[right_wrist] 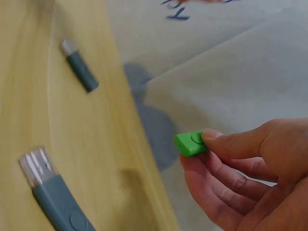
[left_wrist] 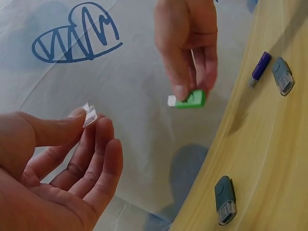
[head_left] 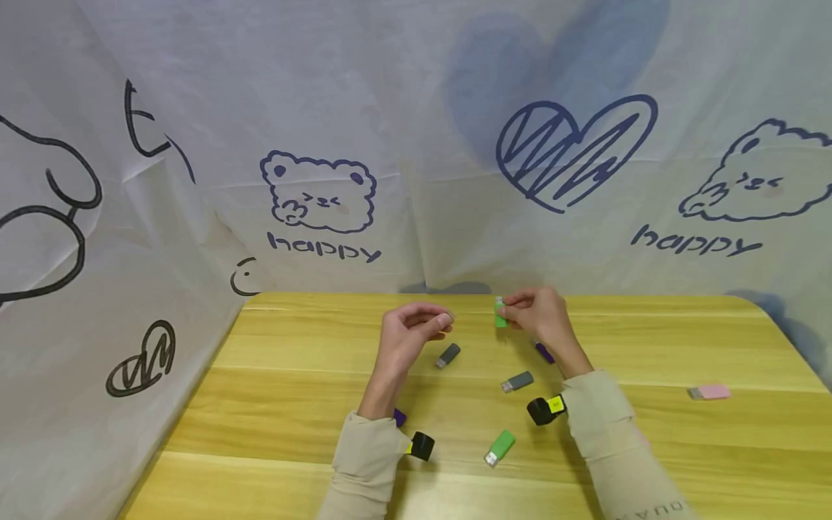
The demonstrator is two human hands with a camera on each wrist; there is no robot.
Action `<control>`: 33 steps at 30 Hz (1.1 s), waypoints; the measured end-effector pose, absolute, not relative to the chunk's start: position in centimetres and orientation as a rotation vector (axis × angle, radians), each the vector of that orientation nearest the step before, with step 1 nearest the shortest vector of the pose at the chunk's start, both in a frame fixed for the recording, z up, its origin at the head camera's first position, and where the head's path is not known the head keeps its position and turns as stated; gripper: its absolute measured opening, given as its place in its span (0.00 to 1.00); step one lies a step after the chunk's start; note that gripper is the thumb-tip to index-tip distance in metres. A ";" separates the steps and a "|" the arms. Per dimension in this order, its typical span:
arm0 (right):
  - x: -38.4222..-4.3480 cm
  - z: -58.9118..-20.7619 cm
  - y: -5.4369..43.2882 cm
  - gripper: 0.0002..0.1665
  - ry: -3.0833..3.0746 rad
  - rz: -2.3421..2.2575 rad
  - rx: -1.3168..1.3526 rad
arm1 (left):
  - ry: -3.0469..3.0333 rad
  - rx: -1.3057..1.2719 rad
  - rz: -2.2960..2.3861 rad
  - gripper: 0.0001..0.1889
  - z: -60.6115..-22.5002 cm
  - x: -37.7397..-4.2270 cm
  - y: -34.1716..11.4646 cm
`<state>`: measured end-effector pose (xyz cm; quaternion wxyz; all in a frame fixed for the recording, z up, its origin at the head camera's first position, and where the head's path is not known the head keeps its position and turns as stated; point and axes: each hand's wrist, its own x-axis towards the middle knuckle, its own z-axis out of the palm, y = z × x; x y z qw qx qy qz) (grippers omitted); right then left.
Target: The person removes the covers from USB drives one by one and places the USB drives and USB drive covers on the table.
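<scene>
My right hand (head_left: 544, 321) pinches a green USB flash drive (head_left: 500, 315) between thumb and fingers, above the far edge of the table. In the left wrist view its bare metal plug (left_wrist: 172, 101) points toward the left hand. My left hand (head_left: 409, 336) holds a small clear plastic cap (left_wrist: 89, 114) between thumb and forefinger, apart from the drive. A grey flash drive (head_left: 448, 355) with a clear cap lies just below the left hand. Under the right hand and wrist are another grey drive (head_left: 517, 381) and a partly covered purple one (head_left: 544, 352).
A second green drive (head_left: 500, 448) lies nearer the front, and a pink drive (head_left: 711, 391) lies far right. Another purple drive (head_left: 399, 417) is mostly hidden by the left wrist. A white cloth (head_left: 448, 238) with drawings hangs behind the wooden table (head_left: 292, 375).
</scene>
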<state>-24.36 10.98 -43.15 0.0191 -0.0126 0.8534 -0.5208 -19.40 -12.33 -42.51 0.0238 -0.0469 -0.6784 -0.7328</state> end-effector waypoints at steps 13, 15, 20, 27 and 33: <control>-27.9 -45.7 10.9 0.13 2.697 -1.369 0.086 | -2.143 -0.201 -2.260 0.07 -43.0 -19.5 -12.6; -28.2 -45.9 10.8 0.12 2.698 -1.339 0.102 | -2.144 -0.205 -2.261 0.07 -42.9 -19.6 -12.6; -28.4 -45.8 10.7 0.13 2.751 -1.216 0.105 | -2.147 -0.221 -2.265 0.07 -42.8 -19.6 -12.6; -28.2 -45.4 10.4 0.11 2.800 -1.080 0.069 | -2.159 -0.227 -2.264 0.07 -42.7 -19.6 -12.5; -27.7 -45.5 10.6 0.13 2.823 -1.083 0.016 | -2.173 -0.228 -2.260 0.06 -42.9 -19.6 -12.6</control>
